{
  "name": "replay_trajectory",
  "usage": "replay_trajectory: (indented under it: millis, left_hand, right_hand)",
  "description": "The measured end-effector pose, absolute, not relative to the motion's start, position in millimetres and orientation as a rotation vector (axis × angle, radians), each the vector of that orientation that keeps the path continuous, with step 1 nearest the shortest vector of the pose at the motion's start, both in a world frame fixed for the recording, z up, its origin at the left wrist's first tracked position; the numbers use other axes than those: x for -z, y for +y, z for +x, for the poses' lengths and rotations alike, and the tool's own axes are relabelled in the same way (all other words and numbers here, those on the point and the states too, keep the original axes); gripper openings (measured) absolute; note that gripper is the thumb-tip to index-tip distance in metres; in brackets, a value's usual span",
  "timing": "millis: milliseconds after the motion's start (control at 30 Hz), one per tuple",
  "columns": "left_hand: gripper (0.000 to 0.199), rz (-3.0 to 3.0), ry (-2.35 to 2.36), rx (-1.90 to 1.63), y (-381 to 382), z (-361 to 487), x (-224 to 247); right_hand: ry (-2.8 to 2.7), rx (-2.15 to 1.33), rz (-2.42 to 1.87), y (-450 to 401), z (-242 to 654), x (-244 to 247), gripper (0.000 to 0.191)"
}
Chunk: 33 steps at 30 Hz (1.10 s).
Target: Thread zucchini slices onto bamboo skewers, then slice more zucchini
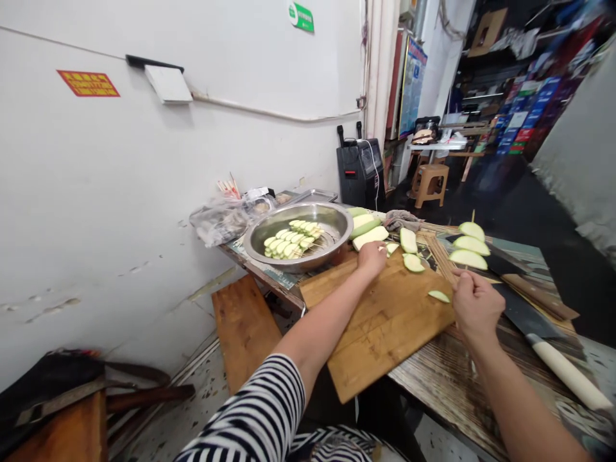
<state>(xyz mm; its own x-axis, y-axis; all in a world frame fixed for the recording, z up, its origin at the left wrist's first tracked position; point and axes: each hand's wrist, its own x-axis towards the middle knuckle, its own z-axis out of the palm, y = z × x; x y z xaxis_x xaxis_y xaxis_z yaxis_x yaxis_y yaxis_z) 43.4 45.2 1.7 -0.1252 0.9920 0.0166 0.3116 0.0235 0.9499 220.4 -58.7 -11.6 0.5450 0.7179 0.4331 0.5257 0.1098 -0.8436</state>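
Right hand [476,300]: pinching skewer [473,216], three squash slices [471,244] threaded. Left hand [372,258]: fingers narrow at loose slices [393,248], grip unclear. Bowl [254,249], tabletop's [433,385] left edge: loaded skewers [292,242], seemingly done. Remaining: larger squash pieces [370,238], bare sticks [437,255].

Bright, soft, fairly even light on wall [144,147] at 9-11 o'clock; back rm at 1 o'clock much dimmer, w/ faint sheen on dark floor [514,199] & deep shadow under table [433,378]. Centre reasonably sharp; wide-angle stretch twd edges, boxes [524,119] approx 1-2 o'clock blurry.
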Motion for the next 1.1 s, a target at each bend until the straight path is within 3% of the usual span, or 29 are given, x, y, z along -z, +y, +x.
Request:
replay_trajectory:
  millis: [100, 333, 567, 767, 1100]
  left_hand:
    - [0.008, 1.488, 1.657, -1.066, 62, 59, -3]
    - [0.031, 1.497, 1.8, -0.948, 98, 80, -7]
    - [0.016, 1.569, 1.626, -0.997, 62, 57, -6]
    - [0.003, 0.916, 1.229, -1.295, 35, 27, -5]
    - [0.004, 0.414, 0.991, -1.395, 42, 6, 0]
  right_hand:
    - [-1.113, -0.209, -1.536, -57, 220, 16, 0.036]
    - [-1.152, -0.231, -1.515, -56, 216, 21, 0.036]
    - [-1.32, -0.291, -1.475, -62, 205, 23, 0.037]
    - [-1.569, -0.314, -1.358, -74, 181, 29, 0.032]
    - [-1.866, -0.425, -1.33, -77, 182, 29, 0.026]
